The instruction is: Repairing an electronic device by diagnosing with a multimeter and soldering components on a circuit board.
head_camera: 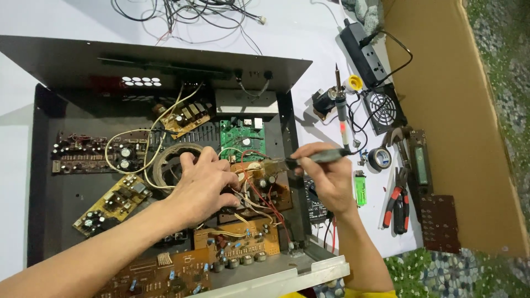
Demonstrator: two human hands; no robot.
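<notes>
Board-probing step: brown circuit board [265,185] is steadied under curled left hand [201,185], black probe tool [317,157] is gripped by right hand [326,179]; steady tip placement judged next.

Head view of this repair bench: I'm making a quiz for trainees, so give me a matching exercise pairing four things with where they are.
Things:
1. green circuit board
2. green lighter
3. red-handled pliers
4. black power strip

Places:
A. top of the white table, right of the chassis
B. inside the black metal chassis
C. beside a brown board at the far right
D. just right of the right hand

Pairs: 1-B, 2-D, 3-C, 4-A
</notes>
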